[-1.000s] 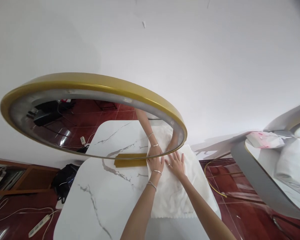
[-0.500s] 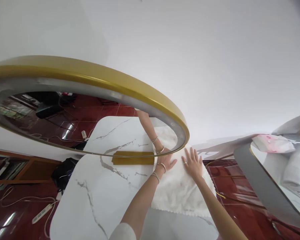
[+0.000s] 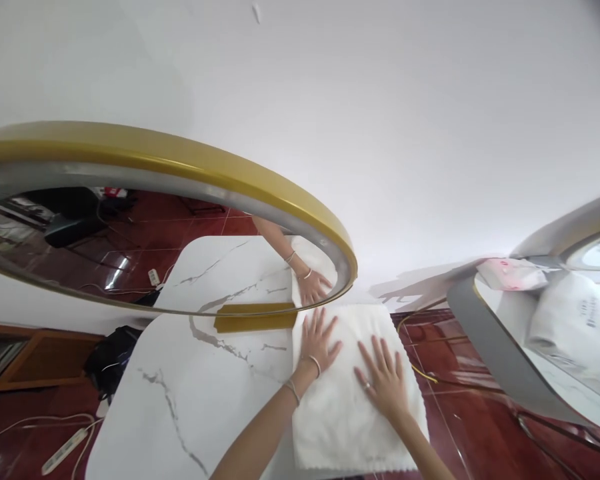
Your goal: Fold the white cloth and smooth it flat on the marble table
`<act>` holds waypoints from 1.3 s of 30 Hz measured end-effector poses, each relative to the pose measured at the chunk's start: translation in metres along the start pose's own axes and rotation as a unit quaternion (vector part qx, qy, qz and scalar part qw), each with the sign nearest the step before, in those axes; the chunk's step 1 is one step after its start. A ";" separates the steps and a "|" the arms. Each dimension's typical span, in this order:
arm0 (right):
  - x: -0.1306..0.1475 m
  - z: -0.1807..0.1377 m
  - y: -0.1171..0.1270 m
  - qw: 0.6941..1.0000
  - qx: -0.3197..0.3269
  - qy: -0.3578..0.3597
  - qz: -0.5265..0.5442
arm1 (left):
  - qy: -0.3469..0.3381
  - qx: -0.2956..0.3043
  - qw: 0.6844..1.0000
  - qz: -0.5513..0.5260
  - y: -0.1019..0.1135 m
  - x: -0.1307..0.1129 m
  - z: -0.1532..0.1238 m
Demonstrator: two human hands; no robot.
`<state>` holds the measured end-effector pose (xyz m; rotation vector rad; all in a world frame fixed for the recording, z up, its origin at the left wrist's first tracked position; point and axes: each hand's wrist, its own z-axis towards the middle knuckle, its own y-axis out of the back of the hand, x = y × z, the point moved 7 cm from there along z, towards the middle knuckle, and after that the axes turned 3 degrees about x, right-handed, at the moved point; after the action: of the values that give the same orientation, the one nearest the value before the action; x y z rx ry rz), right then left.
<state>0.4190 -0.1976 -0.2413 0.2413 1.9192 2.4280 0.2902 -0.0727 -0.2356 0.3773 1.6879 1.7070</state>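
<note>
A white fluffy cloth (image 3: pixel 347 407) lies folded on the right end of a white marble-patterned table (image 3: pixel 190 393). My left hand (image 3: pixel 319 341) rests flat on the cloth's far left part, fingers spread, bracelets on the wrist. My right hand (image 3: pixel 384 380) lies flat on the cloth's middle right, fingers spread, a ring on one finger. Neither hand holds anything. A round gold-framed mirror (image 3: pixel 190 173) stands at the table's far edge and reflects my left hand and the cloth.
The mirror's gold base (image 3: pixel 255 320) sits on the table left of the cloth. A second mirror (image 3: pixel 505 353) with white bags reflected stands at the right. Red tiled floor, a power strip (image 3: pixel 63 451), cables and a black bag (image 3: pixel 113 360) lie at the left.
Both hands have slid back toward me over the cloth and moved apart, fingers now spread flat. The view has shifted slightly.
</note>
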 end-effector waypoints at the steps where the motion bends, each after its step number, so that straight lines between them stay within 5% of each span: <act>1: -0.006 0.014 -0.004 1.000 -0.001 0.003 -0.007 | 0.007 0.001 1.000 -0.008 0.001 0.004 0.015; 6: -0.030 0.077 -0.024 0.999 0.027 -0.009 -0.034 | 0.037 0.035 0.997 -0.050 0.001 0.019 0.082; 9: -0.034 0.092 -0.029 0.999 0.038 -0.012 -0.033 | 0.057 0.019 0.997 -0.052 0.000 0.014 0.086; 14: -0.031 0.068 -0.023 0.999 0.028 -0.028 -0.032 | 0.041 -0.033 0.998 -0.014 -0.003 -0.020 0.005; 20: -0.004 -0.009 -0.006 0.998 0.017 -0.051 -0.023 | -0.010 -0.020 1.000 0.014 0.012 -0.044 -0.108; 26: 0.026 -0.070 0.004 0.997 0.010 -0.076 -0.003 | -0.012 -0.021 1.000 0.005 0.015 -0.051 -0.163; 29: 0.026 -0.074 0.006 0.995 -0.001 -0.095 0.007 | 0.087 -0.055 0.994 -0.023 0.018 -0.032 -0.155; 33: 0.011 -0.054 0.003 0.989 0.001 -0.142 0.029 | 0.283 -0.110 0.952 -0.041 0.032 0.024 -0.111; 39: 0.018 -0.025 0.001 0.990 -0.042 -0.130 0.040 | 0.272 -0.115 0.954 -0.055 0.045 0.053 -0.053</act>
<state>0.3979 -0.2199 -0.2446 0.6091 1.7242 2.3784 0.2062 -0.0742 -0.2117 -0.3248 1.8045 2.0127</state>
